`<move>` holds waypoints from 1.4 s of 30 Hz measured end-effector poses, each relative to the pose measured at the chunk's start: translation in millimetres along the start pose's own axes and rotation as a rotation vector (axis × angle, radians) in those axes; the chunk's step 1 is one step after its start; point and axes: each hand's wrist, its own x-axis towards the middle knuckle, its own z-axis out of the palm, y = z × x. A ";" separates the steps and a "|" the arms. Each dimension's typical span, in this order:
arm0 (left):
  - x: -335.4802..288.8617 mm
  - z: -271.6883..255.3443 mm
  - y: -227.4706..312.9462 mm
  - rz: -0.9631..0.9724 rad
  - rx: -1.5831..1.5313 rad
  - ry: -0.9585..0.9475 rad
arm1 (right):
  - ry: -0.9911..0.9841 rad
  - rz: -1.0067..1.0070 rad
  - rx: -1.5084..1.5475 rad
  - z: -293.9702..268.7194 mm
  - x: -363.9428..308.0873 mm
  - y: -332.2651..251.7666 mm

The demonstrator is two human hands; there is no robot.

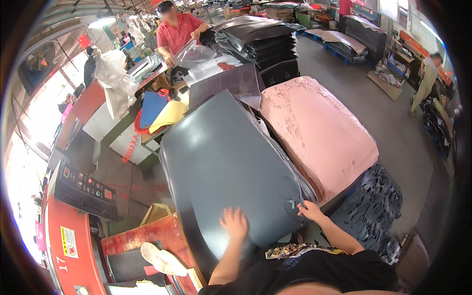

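Observation:
A large stack of dark grey sheets (223,157) lies in front of me, its top sheet smooth and slightly shiny. Flat on its near part rests my left hand (234,223), fingers spread, holding nothing. At the near right corner my right hand (309,210) is closed, its fingers pinching a thin dark looped frame (286,188) that lies over the sheet. The frame's colour is close to the sheet's, so its full outline and exact kind are hard to make out.
Pink sheets (319,132) are stacked beside the grey ones, and dark cut scraps (368,206) pile up at right. A red machine (73,246) with a control panel (86,187) stands left, near a reddish board (142,241). Beyond, a person in red (179,32) handles clear plastic.

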 end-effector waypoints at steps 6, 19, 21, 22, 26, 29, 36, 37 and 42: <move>-0.2 -36.3 73.4 0.364 -0.553 -0.277 | -0.121 -0.023 0.308 -19.9 -12.3 -58.6; 4.7 -63.8 132.2 -0.426 -1.360 -0.175 | 0.148 -0.147 0.443 -40.7 3.0 -37.2; 26.2 -80.4 112.4 -0.386 -1.493 -0.104 | 0.420 0.000 0.026 -42.8 13.0 9.5; 31.2 -87.2 106.1 -0.457 -1.571 -0.041 | 0.415 0.111 -0.043 -42.3 11.9 29.3; 30.9 -102.5 92.8 -0.481 -1.535 -0.001 | -0.020 0.336 0.562 -30.3 12.6 69.0; 15.7 -97.9 94.5 -0.575 -1.525 -0.033 | 0.089 0.289 0.487 -20.8 17.4 69.7; -10.9 -73.4 127.8 -0.381 -1.307 -0.135 | 0.261 -0.092 0.010 -33.2 -18.4 -11.5; -18.8 -69.4 136.8 -0.299 -1.165 -0.173 | 0.257 -0.283 0.193 -28.2 -26.8 -33.9; -38.6 -21.5 179.0 0.240 -0.197 -0.060 | 0.132 -0.406 -0.167 -10.3 -41.3 -108.9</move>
